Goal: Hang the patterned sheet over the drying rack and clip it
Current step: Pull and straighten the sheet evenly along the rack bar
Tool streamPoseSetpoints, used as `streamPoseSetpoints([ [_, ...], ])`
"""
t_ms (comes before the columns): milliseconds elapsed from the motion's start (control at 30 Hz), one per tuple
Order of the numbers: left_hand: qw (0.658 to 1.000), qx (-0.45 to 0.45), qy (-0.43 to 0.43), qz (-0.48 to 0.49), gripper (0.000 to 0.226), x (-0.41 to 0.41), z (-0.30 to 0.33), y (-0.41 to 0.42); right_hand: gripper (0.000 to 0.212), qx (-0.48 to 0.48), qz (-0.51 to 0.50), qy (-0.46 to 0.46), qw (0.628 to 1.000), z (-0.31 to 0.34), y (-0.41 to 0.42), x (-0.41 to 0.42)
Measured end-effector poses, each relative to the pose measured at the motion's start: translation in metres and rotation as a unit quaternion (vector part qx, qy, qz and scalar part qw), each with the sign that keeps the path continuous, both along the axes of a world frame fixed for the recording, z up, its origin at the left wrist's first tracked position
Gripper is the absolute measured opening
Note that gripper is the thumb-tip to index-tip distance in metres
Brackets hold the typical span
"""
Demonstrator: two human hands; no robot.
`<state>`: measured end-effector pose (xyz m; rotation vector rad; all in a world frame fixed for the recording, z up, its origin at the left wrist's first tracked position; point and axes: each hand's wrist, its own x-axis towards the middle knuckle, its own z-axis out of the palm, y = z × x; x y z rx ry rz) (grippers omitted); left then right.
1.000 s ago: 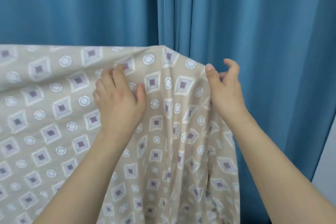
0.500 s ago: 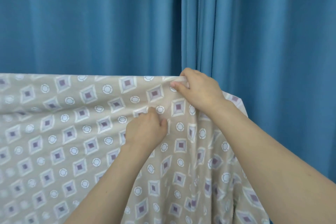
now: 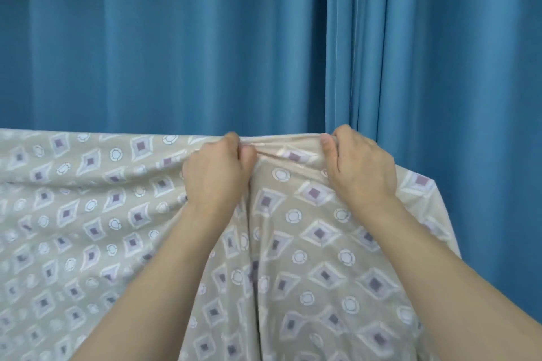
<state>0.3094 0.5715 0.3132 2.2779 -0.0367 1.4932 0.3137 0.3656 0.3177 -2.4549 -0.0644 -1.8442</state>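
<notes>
patterned sheet (image 3: 293, 243), beige with diamonds and rings, hangs from a straight top fold across the view, in front of blue curtains (image 3: 176, 53). left hand (image 3: 215, 174) pinches the top fold, fingers curled. right hand (image 3: 362, 165) grips the same fold just beside it, fabric bunched between them. rack itself hidden.

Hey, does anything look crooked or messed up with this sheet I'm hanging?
Slightly. The patterned sheet is bunched along its top edge between the left hand and the right hand, which both grip it, and folds run down from there. Its right corner droops below the edge. No tear or stain shows.
</notes>
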Motion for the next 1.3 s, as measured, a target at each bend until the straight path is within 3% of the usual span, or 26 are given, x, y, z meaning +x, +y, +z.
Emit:
streamPoseSetpoints([
  [67, 0.997, 0.049, 0.034, -0.054, 0.029, -0.01, 0.015, -0.006, 0.054, 0.007, 0.008, -0.015, 1.0, -0.001, 0.004, 0.004],
  [133, 0.97, 0.16, 0.13, -0.129, 0.03, -0.018, 0.014, -0.019, 0.053, 0.014, 0.017, -0.032, 0.999, -0.002, 0.002, 0.007],
  [167, 0.961, 0.169, 0.153, -0.156, 0.03, -0.019, 0.01, -0.019, 0.052, 0.011, 0.015, -0.034, 0.999, -0.002, -0.002, 0.007],
  [233, 0.979, 0.111, 0.078, -0.152, 0.022, -0.01, 0.008, -0.004, 0.053, 0.003, 0.002, -0.028, 1.0, -0.003, -0.011, 0.007],
  [267, 0.991, 0.092, 0.02, -0.093, 0.025, -0.001, 0.007, 0.008, 0.053, 0.0, -0.005, -0.019, 1.0, -0.003, -0.015, 0.006],
  [333, 0.993, 0.114, -0.01, 0.027, 0.042, 0.02, 0.002, 0.03, 0.054, -0.011, -0.012, -0.003, 1.0, -0.003, -0.02, 0.005],
  [367, 0.989, 0.137, -0.027, 0.041, 0.044, 0.029, -0.003, 0.038, 0.056, -0.017, -0.009, -0.001, 1.0, -0.003, -0.021, 0.005],
  [533, 0.972, 0.17, -0.158, -0.024, 0.023, 0.047, -0.012, 0.062, 0.06, -0.015, 0.001, -0.004, 1.0, -0.003, -0.016, 0.004],
  [700, 0.969, 0.191, -0.149, -0.045, 0.01, 0.053, 0.003, 0.076, 0.053, -0.012, 0.029, -0.046, 0.998, -0.003, -0.01, 0.006],
  [800, 0.968, 0.234, -0.094, 0.012, 0.016, 0.06, 0.026, 0.076, 0.052, -0.023, 0.023, -0.054, 0.998, -0.005, -0.011, 0.007],
  [900, 0.979, 0.186, -0.069, 0.054, 0.019, 0.056, 0.08, 0.066, 0.052, -0.028, 0.024, -0.068, 0.997, -0.003, -0.007, 0.007],
  [1033, 0.99, 0.052, -0.13, 0.031, 0.019, 0.05, 0.134, 0.034, 0.057, -0.01, 0.013, -0.078, 0.997, -0.002, 0.0, 0.008],
  [1067, 0.993, 0.036, -0.107, 0.023, 0.019, 0.053, 0.133, 0.028, 0.059, -0.001, 0.015, -0.076, 0.997, -0.003, -0.002, 0.007],
  [1133, 0.998, 0.048, 0.033, 0.002, 0.019, 0.066, 0.118, 0.024, 0.063, -0.001, 0.008, -0.068, 0.998, -0.005, -0.012, 0.008],
  [1200, 0.969, 0.051, 0.233, -0.059, 0.016, 0.076, 0.099, 0.025, 0.066, -0.019, -0.005, -0.053, 0.998, -0.008, -0.023, 0.008],
  [1233, 0.951, 0.034, 0.292, -0.095, 0.014, 0.079, 0.093, 0.027, 0.066, -0.018, -0.003, -0.04, 0.999, -0.008, -0.026, 0.007],
  [1300, 0.942, 0.022, 0.314, -0.117, 0.014, 0.081, 0.092, 0.027, 0.062, 0.006, 0.019, -0.001, 1.0, -0.006, -0.026, 0.002],
])
